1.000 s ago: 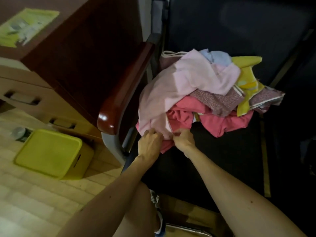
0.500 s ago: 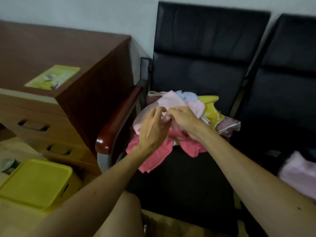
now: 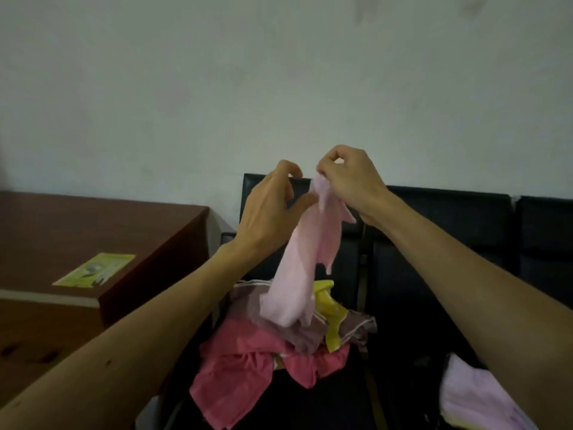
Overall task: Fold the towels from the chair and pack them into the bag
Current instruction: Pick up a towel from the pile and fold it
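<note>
Single head-worn camera faces forward, near the black chair (image 3: 348,268) against the pale wall (image 3: 217,88)

My left hand (image 3: 273,209) and right hand (image 3: 350,178) are bare, and both forearms are bare as far as they show. Tendons ridge the back of the left hand. Two small dark spots mark my left forearm (image 3: 155,321); my right forearm (image 3: 465,274) looks smooth.
</note>
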`<state>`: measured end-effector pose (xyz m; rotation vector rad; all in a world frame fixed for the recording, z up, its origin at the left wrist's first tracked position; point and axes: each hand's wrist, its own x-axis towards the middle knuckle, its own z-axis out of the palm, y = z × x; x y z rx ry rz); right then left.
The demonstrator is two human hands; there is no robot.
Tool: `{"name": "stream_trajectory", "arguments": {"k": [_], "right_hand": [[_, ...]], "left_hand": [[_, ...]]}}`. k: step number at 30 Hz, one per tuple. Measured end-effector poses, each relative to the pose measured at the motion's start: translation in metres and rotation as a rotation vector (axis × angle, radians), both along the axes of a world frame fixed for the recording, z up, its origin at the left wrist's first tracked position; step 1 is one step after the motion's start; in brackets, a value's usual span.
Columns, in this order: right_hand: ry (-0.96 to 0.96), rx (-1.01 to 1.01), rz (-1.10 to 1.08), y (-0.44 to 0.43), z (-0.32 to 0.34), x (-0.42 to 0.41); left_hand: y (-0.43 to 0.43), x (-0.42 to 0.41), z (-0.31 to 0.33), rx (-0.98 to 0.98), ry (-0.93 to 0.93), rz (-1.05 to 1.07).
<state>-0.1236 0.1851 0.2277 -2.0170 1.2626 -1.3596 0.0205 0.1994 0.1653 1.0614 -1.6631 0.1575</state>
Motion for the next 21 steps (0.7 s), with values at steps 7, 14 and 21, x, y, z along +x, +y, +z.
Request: {"name": "stream_trajectory", "arguments": {"k": [7, 14, 21], "right_hand": [[-0.271, 0.074, -0.042, 0.055, 0.043, -0.031], [-0.296, -0.020, -0.010, 0.118, 0.079, -0.045], [-0.168, -0.281, -0.044, 0.193, 0.089, -0.068]], "left_hand": [[0.074, -0.051, 0.026, 0.136, 0.290, -0.372], [0.115, -0.072, 0.072, 0.284, 0.268, -0.303], [0.170, -0.068, 0.123, 0.040, 0.295, -0.199]]}}
